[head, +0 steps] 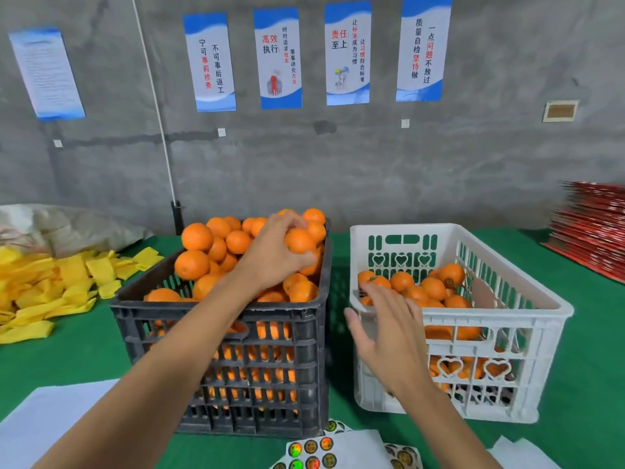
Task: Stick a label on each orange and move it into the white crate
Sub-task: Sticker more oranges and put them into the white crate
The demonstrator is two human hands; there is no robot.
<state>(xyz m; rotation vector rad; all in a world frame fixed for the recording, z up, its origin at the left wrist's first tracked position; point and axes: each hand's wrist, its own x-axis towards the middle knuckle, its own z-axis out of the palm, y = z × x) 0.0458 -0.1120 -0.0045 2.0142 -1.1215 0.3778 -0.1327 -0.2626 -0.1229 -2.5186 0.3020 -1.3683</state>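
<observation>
One orange (299, 241) gripped by left hand (275, 252) over black crate (220, 336) | right hand (389, 330) open beside white crate (527, 319)

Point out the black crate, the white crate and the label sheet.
black crate (220, 319): head view, near wall's top rim.
white crate (527, 319): head view, near right rim.
label sheet (311, 451): head view, round stickers at bottom edge.

Two crates: one black crate (220, 336), one white crate (500, 336). Two hands: left hand (275, 252), right hand (389, 336). Five posters (279, 59) on wall. Oranges (196, 236) heaped in black crate, too many to count. About ten showing atop white crate. Yellow sleeves (72, 275), uncountable pile.
</observation>
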